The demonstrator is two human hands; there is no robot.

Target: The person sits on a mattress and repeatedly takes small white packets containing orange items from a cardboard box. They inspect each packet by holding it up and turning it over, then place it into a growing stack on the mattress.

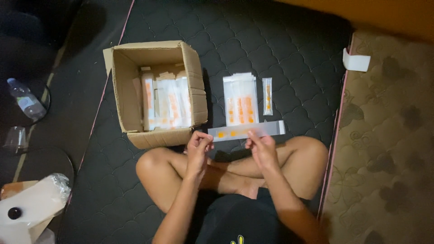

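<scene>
While the left hand [198, 145] and right hand [261, 145] each pinch the long strip [246, 131] over the knees, just below the pile [241, 99] (box [156, 90] to the left), it seems best to hold it flat and pull gently.

A dark quilted mattress [253, 40] with a pink piped edge carries everything here. An open cardboard box [156, 92] stands on it. Just right of the box lies a flat stack of clear sachets with orange marks [241, 99], and right of that stack, close beside it, a single narrow sachet [267, 96]. Farther right of the box, at the mattress's edge, sits a small white folded piece [356, 61]. A person sits cross-legged on the mattress just below the box, bare knees [151, 165] resting on the quilting.
</scene>
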